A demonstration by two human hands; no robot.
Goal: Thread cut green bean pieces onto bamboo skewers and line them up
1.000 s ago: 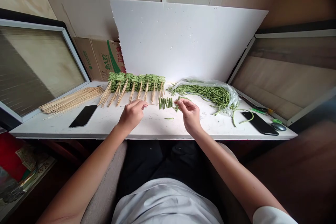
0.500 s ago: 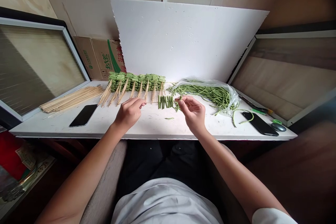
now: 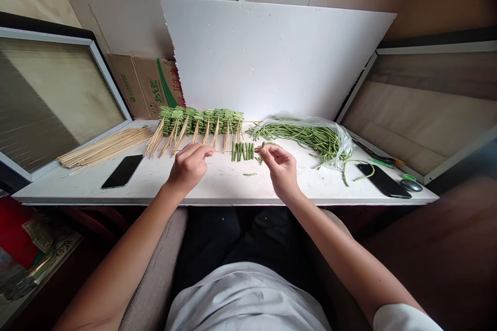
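Bamboo skewer (image 3: 223, 151), held level above white tabletop (image 3: 217, 186): left hand (image 3: 189, 169) closed round one end, right hand (image 3: 281, 168) pinching the other, cut long beans (image 3: 243, 151) threaded between. Risk: beans sliding off, or skewer snapping, under a loosened or uneven pinch. Also: bagged whole long beans (image 3: 310, 139), white foam board (image 3: 272, 57), panelled wall (image 3: 116, 0).

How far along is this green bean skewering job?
Done: a row of finished skewers, packed with cut beans, lies at the foot of the white board. In hand: the left hand holds a skewer with bean pieces already on it, and the right hand pinches its far end. Left: long green beans in a plastic bag, and a pile of bare skewers.
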